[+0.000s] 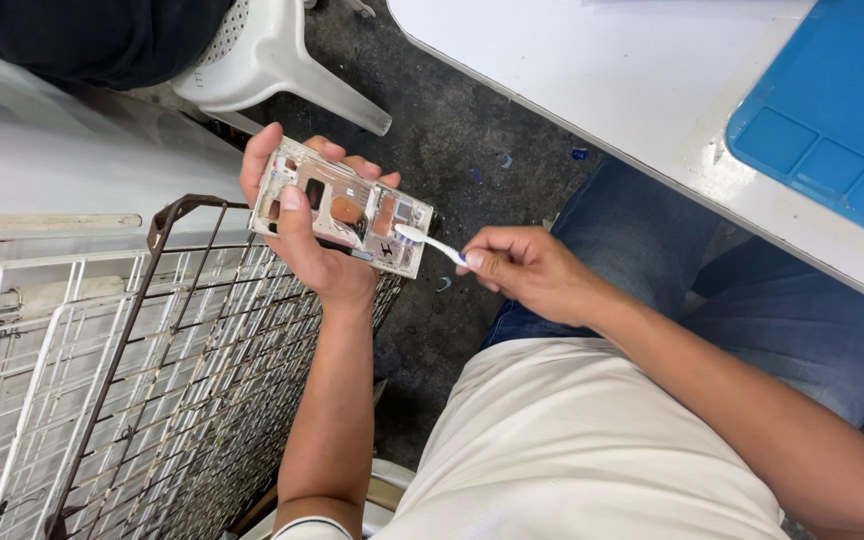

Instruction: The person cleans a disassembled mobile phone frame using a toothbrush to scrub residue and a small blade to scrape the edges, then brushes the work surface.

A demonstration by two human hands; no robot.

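Left hand [304, 240]: wrapped around a phone frame [342, 208], thumb laid across its open face, the other fingers [337, 155] curled over the far long edge.
Phone frame: pale, rectangular, back cover off, copper and grey parts showing inside. It is held in the air above the floor, off the worktop, tilted with its right end slightly lower.
Right hand [527, 268]: fingers pressed together, pinching the handle of a small brush [430, 241] between thumb and forefinger.
Brush: white, thin, toothbrush-like. Its head touches the right end of the phone frame; the handle runs back toward the right hand.
Wire racks [132, 380]: a stack of white and brown metal grids, directly under and to the left of the left hand, leaning against a white surface. The left forearm crosses over their right edge.
Floor [452, 140]: dark concrete with small scraps, visible between the racks and the person's lap.
Worktop [642, 90]: white, near edge running diagonally just beyond the right hand; well apart from the phone frame.
Mat [842, 110]: blue, with moulded compartments, at the right end of the worktop.
Chair [272, 55]: white plastic, standing on the floor beyond the left hand.
Lap: blue jeans and a light shirt below the right forearm.
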